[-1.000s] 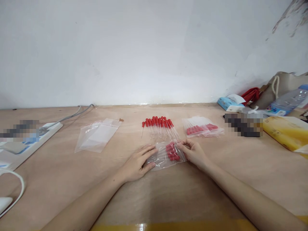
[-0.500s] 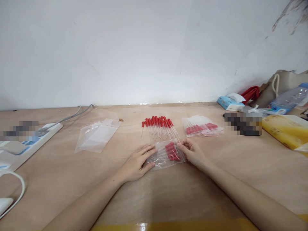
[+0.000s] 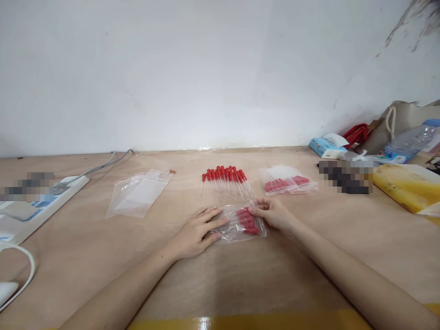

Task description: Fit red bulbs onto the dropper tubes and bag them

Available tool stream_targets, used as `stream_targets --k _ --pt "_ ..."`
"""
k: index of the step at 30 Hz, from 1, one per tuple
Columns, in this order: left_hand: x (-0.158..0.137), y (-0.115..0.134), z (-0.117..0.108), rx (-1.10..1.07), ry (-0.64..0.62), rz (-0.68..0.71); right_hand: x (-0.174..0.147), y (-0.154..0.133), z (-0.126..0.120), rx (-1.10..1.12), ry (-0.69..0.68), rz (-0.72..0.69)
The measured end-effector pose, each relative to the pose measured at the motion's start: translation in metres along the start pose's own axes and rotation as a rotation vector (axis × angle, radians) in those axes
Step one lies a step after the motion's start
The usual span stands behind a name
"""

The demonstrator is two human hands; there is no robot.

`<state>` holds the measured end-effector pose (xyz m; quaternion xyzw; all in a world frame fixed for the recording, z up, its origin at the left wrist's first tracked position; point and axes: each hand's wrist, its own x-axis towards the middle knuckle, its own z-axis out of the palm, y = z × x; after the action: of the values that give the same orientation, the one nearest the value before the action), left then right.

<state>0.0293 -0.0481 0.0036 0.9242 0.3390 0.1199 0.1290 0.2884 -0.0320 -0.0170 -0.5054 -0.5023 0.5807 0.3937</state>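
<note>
A clear zip bag [image 3: 228, 234] lies on the table in front of me, holding several droppers with red bulbs [image 3: 248, 220] that point right. My left hand [image 3: 199, 233] rests flat on the bag's left end, fingers spread. At its upper right corner, my right hand [image 3: 271, 213] pinches the bag's edge between thumb and fingers. Just beyond the bag is a row of loose glass droppers [image 3: 225, 176], red bulbs facing the wall. Filled bags of droppers [image 3: 288, 181] are stacked to the right. Flat clear bags [image 3: 139, 195] lie to the left.
On the left are a white power strip [image 3: 68, 195] with a grey cable and a white cord [image 3: 32, 261]. At the right stand a blue tissue pack [image 3: 326, 147], a blurred dark object [image 3: 343, 176], a yellow package [image 3: 402, 188] and a plastic bottle [image 3: 412, 140].
My right hand has shifted slightly left along the bag's upper edge, and the bag's right end is creased differently. The bulbs inside sit a little lower and more spread. My left hand has barely moved.
</note>
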Motion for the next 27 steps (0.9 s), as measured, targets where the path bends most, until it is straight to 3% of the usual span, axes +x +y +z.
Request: stream_targets --k 3,9,12,16,18,22,27 --pt "0.000 0.001 0.000 -0.004 0.004 0.000 -0.005 -0.007 -0.001 0.006 -0.144 -0.006" --pt "-0.002 -0.007 -0.004 -0.014 0.147 -0.111 -0.020 -0.018 -0.019 0.022 -0.124 -0.028" --pt "-0.007 -0.032 -0.013 0.138 0.298 -0.275 -0.023 -0.029 -0.038 0.135 0.027 -0.097" --pt "-0.023 -0.078 -0.028 0.416 0.491 -0.643 -0.011 -0.043 -0.061 0.283 0.363 -0.243" --pt "-0.031 -0.096 -0.034 0.487 0.497 -0.798 0.002 -0.045 -0.063 0.305 0.444 -0.275" --pt "-0.042 -0.117 -0.037 0.517 0.394 -1.019 0.027 -0.034 -0.049 0.337 0.570 -0.230" --pt "-0.045 -0.128 -0.036 0.564 0.254 -1.062 0.036 -0.005 -0.035 0.226 0.727 -0.222"
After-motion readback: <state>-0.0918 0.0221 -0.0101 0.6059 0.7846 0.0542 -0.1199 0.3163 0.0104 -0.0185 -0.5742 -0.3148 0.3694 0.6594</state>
